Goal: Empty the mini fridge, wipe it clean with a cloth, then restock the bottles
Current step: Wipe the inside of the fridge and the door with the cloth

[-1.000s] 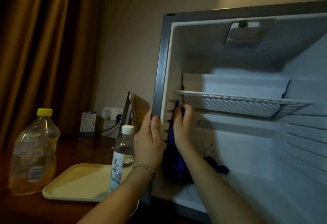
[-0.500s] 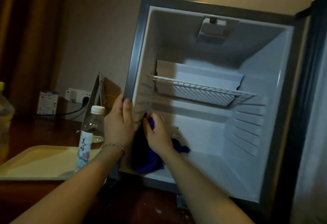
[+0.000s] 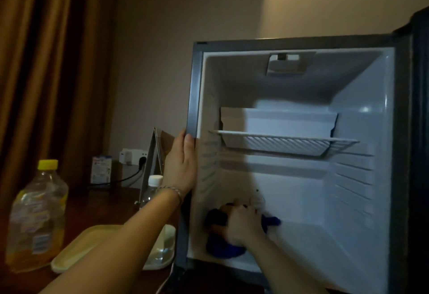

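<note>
The mini fridge (image 3: 362, 112) stands open with a bare white interior and one wire shelf (image 3: 285, 142) across the middle. My left hand (image 3: 180, 166) grips the fridge's left front edge. My right hand (image 3: 243, 225) is inside at the lower left corner, closed on a blue cloth (image 3: 222, 248) pressed against the fridge floor. A large bottle with a yellow cap (image 3: 34, 214) stands on the desk at the far left. A small clear bottle with a white cap (image 3: 152, 188) stands on the cream tray (image 3: 76, 252), partly hidden by my left forearm.
The dark fridge door (image 3: 420, 131) hangs open at the right edge. On the wooden desk (image 3: 102, 203) sit a folded card stand (image 3: 154, 154), a small box (image 3: 101, 169) and a wall socket with a plugged cable (image 3: 133, 156). A brown curtain (image 3: 46, 73) covers the left.
My right hand has slid the blue cloth down from the shelf level along the left inner wall to the bottom left corner. My left hand keeps its hold on the fridge edge.
</note>
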`<state>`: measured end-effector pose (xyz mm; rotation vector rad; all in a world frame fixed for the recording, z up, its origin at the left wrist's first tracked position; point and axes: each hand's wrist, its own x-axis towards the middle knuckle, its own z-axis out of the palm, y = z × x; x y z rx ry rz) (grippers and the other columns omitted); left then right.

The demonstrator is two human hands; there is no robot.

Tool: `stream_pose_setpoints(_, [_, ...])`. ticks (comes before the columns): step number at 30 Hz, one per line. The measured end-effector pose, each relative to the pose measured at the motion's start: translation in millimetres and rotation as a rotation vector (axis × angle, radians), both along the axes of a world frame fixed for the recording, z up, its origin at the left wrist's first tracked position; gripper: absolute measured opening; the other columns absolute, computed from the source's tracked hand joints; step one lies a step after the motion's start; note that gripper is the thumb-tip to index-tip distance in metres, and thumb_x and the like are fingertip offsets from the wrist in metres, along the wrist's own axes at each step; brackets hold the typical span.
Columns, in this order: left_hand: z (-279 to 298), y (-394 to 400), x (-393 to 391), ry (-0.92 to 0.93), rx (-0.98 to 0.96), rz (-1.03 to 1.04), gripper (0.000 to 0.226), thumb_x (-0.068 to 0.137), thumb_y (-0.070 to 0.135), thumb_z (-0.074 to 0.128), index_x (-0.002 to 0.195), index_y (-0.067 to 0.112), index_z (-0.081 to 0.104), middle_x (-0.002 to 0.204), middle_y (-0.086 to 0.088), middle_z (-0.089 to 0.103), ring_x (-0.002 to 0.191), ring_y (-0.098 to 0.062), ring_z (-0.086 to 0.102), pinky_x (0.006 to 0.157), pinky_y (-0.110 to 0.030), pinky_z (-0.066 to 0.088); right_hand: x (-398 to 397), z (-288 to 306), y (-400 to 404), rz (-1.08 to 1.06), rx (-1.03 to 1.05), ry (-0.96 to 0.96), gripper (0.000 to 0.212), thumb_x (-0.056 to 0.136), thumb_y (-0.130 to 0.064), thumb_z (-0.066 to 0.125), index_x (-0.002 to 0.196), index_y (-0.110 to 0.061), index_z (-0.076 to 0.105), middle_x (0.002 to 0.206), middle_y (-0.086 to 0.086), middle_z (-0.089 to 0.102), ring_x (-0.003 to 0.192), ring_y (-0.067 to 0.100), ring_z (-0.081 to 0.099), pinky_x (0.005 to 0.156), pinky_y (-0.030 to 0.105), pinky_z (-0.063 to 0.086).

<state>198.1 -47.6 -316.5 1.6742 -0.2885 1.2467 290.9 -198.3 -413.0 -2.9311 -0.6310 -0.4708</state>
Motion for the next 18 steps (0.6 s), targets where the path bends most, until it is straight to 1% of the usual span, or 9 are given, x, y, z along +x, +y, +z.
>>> stream_pose_setpoints(4, [21, -6, 8, 0.019, -0.079, -0.032, 0.032, 0.105, 0.036, 0.03, 0.089, 0.022, 0.054, 0.074, 0.004, 0.058, 0.062, 0.001, 0.056, 0.062, -0.018, 0.046, 16, -15, 4, -0.032, 0.032, -0.137, 0.055, 0.077, -0.071, 0.038, 0.111, -0.035, 0.062, 0.117, -0.001, 0.058, 0.103, 0.029, 0.057, 0.088, 0.04, 0.044])
stream_pose_setpoints(8, [32, 0, 14, 0.07, -0.149, -0.061, 0.038, 0.103, 0.042, 0.032, 0.087, 0.018, 0.057, 0.077, 0.001, 0.061, 0.071, -0.011, 0.06, 0.069, -0.03, 0.051, -1, -10, 3, -0.022, 0.15, -0.1, 0.057, 0.075, -0.065, 0.034, 0.116, -0.035, 0.059, 0.117, -0.003, 0.057, 0.107, 0.029, 0.058, 0.085, 0.037, 0.046])
stream_pose_setpoints(10, [48, 0, 12, 0.113, -0.179, -0.094, 0.047, 0.101, 0.049, 0.03, 0.089, 0.014, 0.059, 0.084, -0.008, 0.063, 0.079, -0.015, 0.064, 0.075, -0.034, 0.053, -20, -2, 4, 0.006, 0.413, -0.083, 0.054, 0.074, -0.065, 0.038, 0.109, -0.032, 0.063, 0.11, -0.002, 0.057, 0.102, 0.031, 0.06, 0.078, 0.037, 0.048])
stream_pose_setpoints(13, [75, -3, 7, 0.202, -0.253, -0.119, 0.036, 0.105, 0.041, 0.025, 0.079, 0.031, 0.049, 0.079, 0.014, 0.052, 0.068, 0.021, 0.055, 0.068, -0.002, 0.041, -54, 30, 15, 0.069, 0.979, -0.229, 0.043, 0.075, -0.057, 0.053, 0.095, -0.023, 0.071, 0.091, 0.003, 0.064, 0.083, 0.027, 0.066, 0.07, 0.03, 0.05])
stream_pose_setpoints(14, [82, -4, 7, 0.232, -0.259, -0.119, 0.036, 0.106, 0.038, 0.023, 0.08, 0.031, 0.048, 0.079, 0.017, 0.049, 0.064, 0.023, 0.053, 0.062, 0.001, 0.039, -66, 50, 21, 0.09, 1.131, -0.303, 0.042, 0.077, -0.054, 0.057, 0.095, -0.02, 0.073, 0.088, 0.001, 0.067, 0.082, 0.022, 0.067, 0.072, 0.024, 0.051])
stream_pose_setpoints(15, [91, -3, 8, 0.273, -0.273, -0.143, 0.043, 0.105, 0.041, 0.022, 0.084, 0.024, 0.055, 0.079, 0.013, 0.053, 0.065, 0.016, 0.057, 0.061, -0.001, 0.042, -75, 76, 26, 0.127, 1.237, -0.343, 0.04, 0.08, -0.051, 0.061, 0.096, -0.016, 0.073, 0.089, -0.001, 0.068, 0.083, 0.015, 0.067, 0.076, 0.017, 0.05])
stream_pose_setpoints(16, [94, -1, 8, 0.308, -0.269, -0.143, 0.055, 0.103, 0.046, 0.02, 0.088, 0.011, 0.06, 0.076, 0.004, 0.058, 0.064, 0.006, 0.059, 0.063, -0.01, 0.049, -86, 102, 33, 0.18, 1.304, -0.376, 0.04, 0.083, -0.047, 0.063, 0.099, -0.013, 0.074, 0.092, -0.003, 0.069, 0.086, 0.011, 0.067, 0.079, 0.014, 0.049])
stream_pose_setpoints(17, [96, -1, 7, 0.336, -0.268, -0.138, 0.064, 0.102, 0.05, 0.019, 0.086, 0.002, 0.059, 0.07, 0.001, 0.058, 0.059, -0.001, 0.057, 0.062, -0.018, 0.052, -97, 124, 39, 0.247, 1.332, -0.418, 0.038, 0.086, -0.044, 0.065, 0.103, -0.011, 0.073, 0.094, -0.002, 0.069, 0.088, 0.009, 0.067, 0.08, 0.016, 0.051])
stream_pose_setpoints(18, [101, -1, 8, 0.362, -0.29, -0.138, 0.065, 0.101, 0.051, 0.019, 0.077, 0.003, 0.055, 0.059, 0.003, 0.056, 0.051, -0.002, 0.052, 0.055, -0.018, 0.049, -104, 147, 42, 0.311, 1.326, -0.451, 0.036, 0.088, -0.041, 0.065, 0.105, -0.009, 0.072, 0.095, 0.0, 0.068, 0.086, 0.009, 0.066, 0.077, 0.019, 0.052])
